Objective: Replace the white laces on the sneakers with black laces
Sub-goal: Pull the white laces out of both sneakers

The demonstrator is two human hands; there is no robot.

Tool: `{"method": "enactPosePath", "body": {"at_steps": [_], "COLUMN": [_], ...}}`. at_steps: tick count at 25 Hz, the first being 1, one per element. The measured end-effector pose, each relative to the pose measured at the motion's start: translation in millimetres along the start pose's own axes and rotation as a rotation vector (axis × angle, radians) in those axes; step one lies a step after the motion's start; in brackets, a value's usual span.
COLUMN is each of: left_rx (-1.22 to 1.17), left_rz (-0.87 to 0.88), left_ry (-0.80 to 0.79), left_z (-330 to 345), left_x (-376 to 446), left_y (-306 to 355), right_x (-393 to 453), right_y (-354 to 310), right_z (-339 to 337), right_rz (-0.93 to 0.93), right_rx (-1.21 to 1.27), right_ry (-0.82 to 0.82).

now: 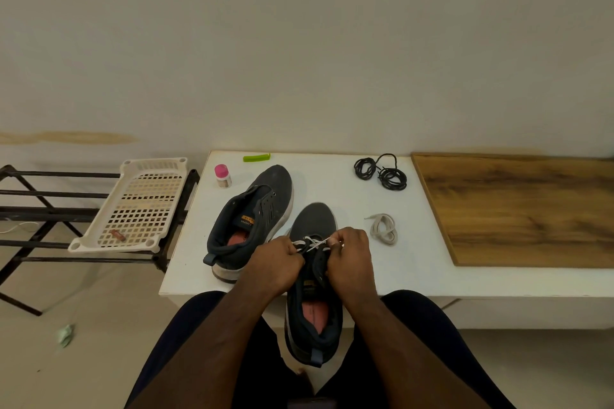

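- Here the desk [332,282] carries everything; a wooden board [518,209] covers its right part.
- The near shoe [315,276] hangs over the desk's front edge, heel toward the person, and keeps its white lace [312,242]; the step in hand looks to be unthreading it.
- The far shoe [252,216] lies toward the left edge on its side with bare eyelets, so it seems to be stripped already.
- The left hand [275,262] has its fingers curled at the lace on the shoe's left side; whether they pinch lace or tongue I cannot tell.
- The right hand [352,256] pinches the lace at the upper crossing.
- Best to loosen each crossing before drawing the end out, steadying the shoe so it does not tip off the edge.
- The black laces [382,173] lie coiled near the back edge, well apart from the hands.
- A removed white lace [385,229] lies looped just right of the near shoe.
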State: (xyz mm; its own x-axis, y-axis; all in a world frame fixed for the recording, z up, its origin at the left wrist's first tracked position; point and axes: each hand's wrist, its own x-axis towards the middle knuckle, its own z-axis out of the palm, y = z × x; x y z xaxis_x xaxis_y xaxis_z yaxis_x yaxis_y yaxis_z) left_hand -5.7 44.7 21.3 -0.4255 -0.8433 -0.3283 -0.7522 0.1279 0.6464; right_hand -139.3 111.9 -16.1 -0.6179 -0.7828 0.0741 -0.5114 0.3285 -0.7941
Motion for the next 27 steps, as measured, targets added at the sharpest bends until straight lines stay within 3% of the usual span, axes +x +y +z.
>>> {"method": "enactPosePath", "body": {"at_steps": [5, 10, 15, 20, 24, 27], "left_rx": [0.041, 0.043, 0.035, 0.032, 0.047, 0.036], "left_rz": [0.013, 0.015, 0.016, 0.008, 0.024, 0.013], "left_ry": [0.007, 0.003, 0.009, 0.014, 0.003, 0.008], "left_z": [-0.2, -0.3, -0.9, -0.6, -1.3, -2.0], "left_x": [-1.3, -1.3, -2.6, -1.6, -1.9, -3.6], "left_y": [1.4, 2.0, 3.3, 1.6, 3.3, 4.4], "right_x": [-2.5, -1.7, -1.3, 0.3, -1.4, -3.1], "right_y": [5.0, 3.1, 2.7, 2.1, 6.8, 5.3], "right_z": [6.7, 6.5, 6.2, 2.2, 4.9, 11.2], "right_rz": [-0.127, -0.141, -0.185, -0.003, -0.167, -0.191], "right_rx": [-0.097, -0.112, -0.172, 0.012, -0.085, -0.135], "right_ry": [-0.198, -0.164, -0.240, -0.020, -0.193, -0.164]}}
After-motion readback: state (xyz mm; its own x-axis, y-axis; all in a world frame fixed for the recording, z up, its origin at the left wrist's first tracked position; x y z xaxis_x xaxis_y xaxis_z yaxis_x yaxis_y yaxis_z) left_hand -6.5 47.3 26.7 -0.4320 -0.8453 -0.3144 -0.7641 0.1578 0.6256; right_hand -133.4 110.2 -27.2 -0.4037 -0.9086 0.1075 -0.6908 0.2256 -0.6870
